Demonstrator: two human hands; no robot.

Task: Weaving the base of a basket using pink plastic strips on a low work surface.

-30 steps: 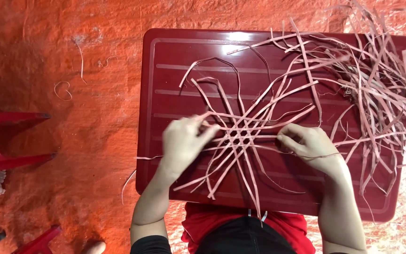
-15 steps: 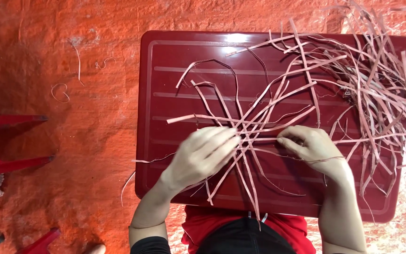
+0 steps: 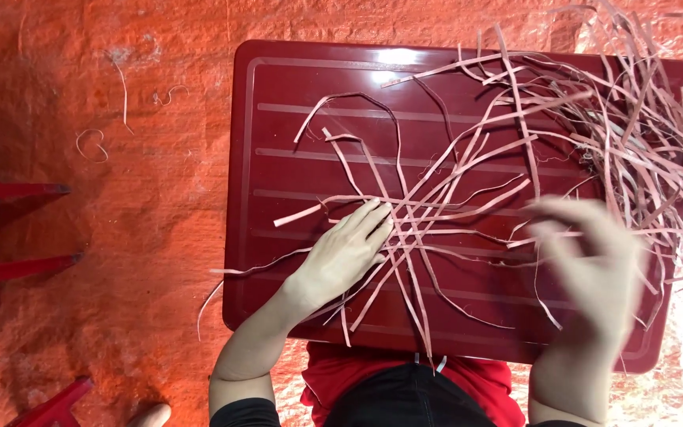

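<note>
The red plastic surface (image 3: 278, 158) carries everything I work on; the loose heap of pink strips (image 3: 634, 142) fills its far right corner. The woven star of strips (image 3: 413, 221) lies mid-surface and could spring apart if my pinning pressure slips. My left hand (image 3: 349, 249) lies flat, fingers together, touching its left edge. My right hand (image 3: 594, 269) is blurred; I cannot tell its grip.

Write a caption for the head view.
Left hand presses crossed pink strips on a red table; blurred right hand nearby.

head view, straight down, near table (image 3: 294, 95)
</note>
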